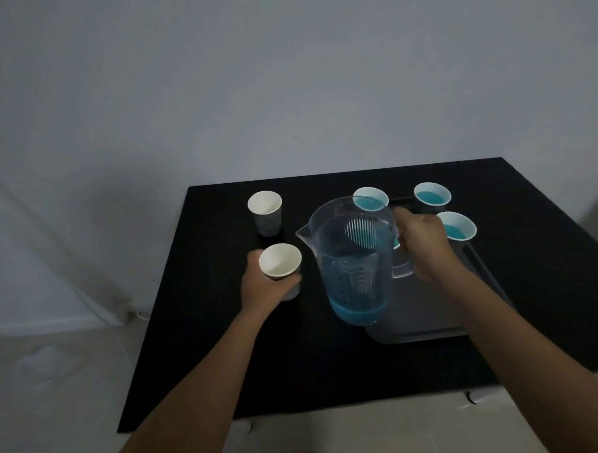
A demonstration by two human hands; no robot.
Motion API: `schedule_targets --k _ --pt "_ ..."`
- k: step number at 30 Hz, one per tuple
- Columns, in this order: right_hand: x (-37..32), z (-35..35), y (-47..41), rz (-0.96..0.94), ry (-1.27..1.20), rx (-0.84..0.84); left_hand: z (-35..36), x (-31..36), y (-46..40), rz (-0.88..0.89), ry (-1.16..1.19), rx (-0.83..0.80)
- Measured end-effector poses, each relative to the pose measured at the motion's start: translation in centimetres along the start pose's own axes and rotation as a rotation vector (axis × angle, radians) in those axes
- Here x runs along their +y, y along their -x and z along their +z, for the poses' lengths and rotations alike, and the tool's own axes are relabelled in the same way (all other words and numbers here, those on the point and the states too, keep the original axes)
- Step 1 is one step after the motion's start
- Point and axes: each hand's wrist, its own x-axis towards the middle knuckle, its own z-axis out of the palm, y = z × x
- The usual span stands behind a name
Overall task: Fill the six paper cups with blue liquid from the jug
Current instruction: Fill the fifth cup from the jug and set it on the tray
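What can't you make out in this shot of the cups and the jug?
All in the head view:
- Sixth cup: only a teal sliver shows between the jug and the right hand; its fill level is hidden.
- Rear middle cup: the jug's rim overlaps its near edge.
- Tray: the dim light blurs its far edge.
- Cup in the left hand: fingers cover its lower wall.

Both bare forearms reach up from the bottom of the frame toward its centre. The left hand [264,286] is curled closed around a cup [281,265], thumb in front. The right hand [419,236] is clenched on a jug handle [403,268], knuckles uppermost.
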Motion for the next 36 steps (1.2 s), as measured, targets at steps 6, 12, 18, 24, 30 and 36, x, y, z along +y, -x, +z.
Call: schedule_targets --k 6,12,18,24,30,36 --pt "-1.5 -1.6 0.5 -0.112 0.234 0.004 1.2 0.3 3.8 0.046 0.003 -0.003" --pt "-2.4 -3.0 0.9 -0.23 0.608 0.004 2.1 0.8 6.0 0.065 -0.003 -0.055" --pt "-2.7 -3.7 0.8 -0.291 0.873 0.014 2.6 1.3 7.2 0.107 -0.059 -0.163" --pt "-3.0 -4.0 1.0 -0.336 1.003 0.007 2.8 2.0 8.0 0.127 -0.086 -0.199" --pt "-3.0 -3.9 1.2 -0.361 1.071 -0.016 3.3 2.5 8.3 0.144 -0.104 -0.208" --pt "-3.3 -3.7 1.6 -0.394 1.13 -0.014 3.6 3.0 8.2 0.142 -0.128 -0.242"
